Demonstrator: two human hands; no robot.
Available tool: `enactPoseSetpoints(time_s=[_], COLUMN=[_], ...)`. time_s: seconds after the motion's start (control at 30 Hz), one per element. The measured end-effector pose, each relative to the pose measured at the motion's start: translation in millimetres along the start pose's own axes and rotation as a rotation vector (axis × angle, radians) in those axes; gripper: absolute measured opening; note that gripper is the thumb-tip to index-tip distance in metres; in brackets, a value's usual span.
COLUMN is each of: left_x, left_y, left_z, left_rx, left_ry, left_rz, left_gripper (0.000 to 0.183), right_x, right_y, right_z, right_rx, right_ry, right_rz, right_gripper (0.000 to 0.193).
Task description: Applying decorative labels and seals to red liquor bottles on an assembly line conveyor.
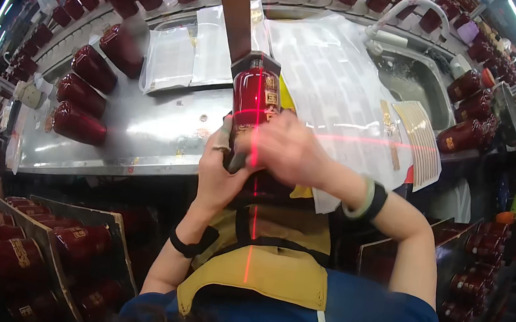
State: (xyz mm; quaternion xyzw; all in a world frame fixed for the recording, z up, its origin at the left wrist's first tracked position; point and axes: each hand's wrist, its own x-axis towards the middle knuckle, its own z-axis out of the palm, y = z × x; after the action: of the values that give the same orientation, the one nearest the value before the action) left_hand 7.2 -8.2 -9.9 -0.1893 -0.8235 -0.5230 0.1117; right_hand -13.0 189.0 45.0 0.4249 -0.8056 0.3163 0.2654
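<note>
A glossy dark red bottle with gold markings lies in front of me, its neck pointing away, in a dark cradle. Thin red laser lines cross over the bottle and my right hand. My left hand is closed round the bottle's near end, where a dark grey piece shows between thumb and fingers. Over the bottle's lower right side, my right hand is blurred by motion, its fingers curled and pressed together against the surface. Whatever it pinches is too small or hidden to make out. A bit of yellow material shows beside the bottle.
White backing sheets lie to the right, with a cream striped sheet on their edge. Several red bottles stand at left on the metal bench. A brown upright post rises beyond the bottle. A sink is at right.
</note>
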Motion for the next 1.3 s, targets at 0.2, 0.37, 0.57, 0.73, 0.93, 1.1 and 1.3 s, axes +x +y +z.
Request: enactPoseSetpoints(time_s=[0.2,0.37,0.57,0.73,0.93,1.1,1.3], left_x=[1,1,-1,0,-14,-17,-9], left_y=[1,-6,-11,-12,2,-2,31], left_z=[1,-1,-7,-5,-10,-1,8], left_rx=[0.113,0.101,0.101,-0.029,0.295,0.313,0.535], left_ry=[0.074,0.027,-0.014,-0.066,0.106,0.135,0.060], left_rz=[0.121,0.136,0.086,0.014,0.397,0.415,0.310], left_gripper=[0.094,0.092,0.088,0.085,0.057,0.056,0.062], right_x=[24,-10,17,-33,-15,-21,-11], right_y=[73,11,68,-3,14,16,15], right_z=[-12,-4,-11,2,-15,-21,-24], right_rx=[-0.341,0.092,-0.218,-0.009,-0.082,-0.170,-0.080], right_ry=[0.235,-0.037,0.221,-0.053,0.286,0.364,0.482], right_rz=[0.132,-0.200,0.189,-0.312,0.186,0.331,0.432], right_gripper=[0.023,0.021,0.020,0.021,0.027,0.027,0.020])
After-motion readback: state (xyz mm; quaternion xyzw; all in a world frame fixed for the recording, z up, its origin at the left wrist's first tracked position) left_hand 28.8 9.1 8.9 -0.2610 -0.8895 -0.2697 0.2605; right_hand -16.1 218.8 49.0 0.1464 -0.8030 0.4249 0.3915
